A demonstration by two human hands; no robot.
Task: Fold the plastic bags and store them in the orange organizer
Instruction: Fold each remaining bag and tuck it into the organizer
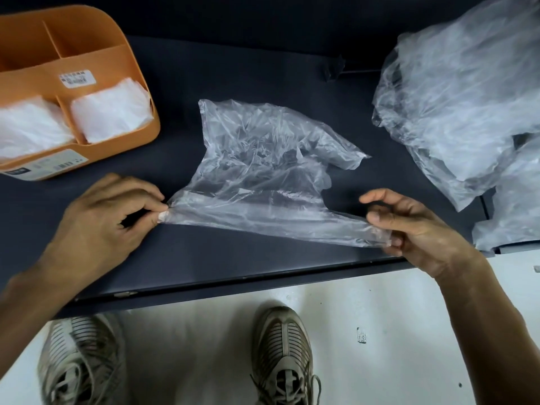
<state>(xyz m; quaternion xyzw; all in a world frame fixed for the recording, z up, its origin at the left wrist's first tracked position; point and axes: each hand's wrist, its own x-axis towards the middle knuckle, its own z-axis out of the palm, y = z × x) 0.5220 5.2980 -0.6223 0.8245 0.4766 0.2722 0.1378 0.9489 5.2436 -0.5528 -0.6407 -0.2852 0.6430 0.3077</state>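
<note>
The left hand point(99, 220) and right hand point(420, 229) each pinch a near corner of the thin clear crumpled plastic bag point(263, 171). Pull the edge tight and flat on the dark table point(204, 258) before folding.

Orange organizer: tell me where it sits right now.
In the head view, the orange organizer sits at the upper left on the dark table, left of the plastic bag and just beyond the left hand.

Head view, steeply downward (close), over table point(204, 258)
</note>
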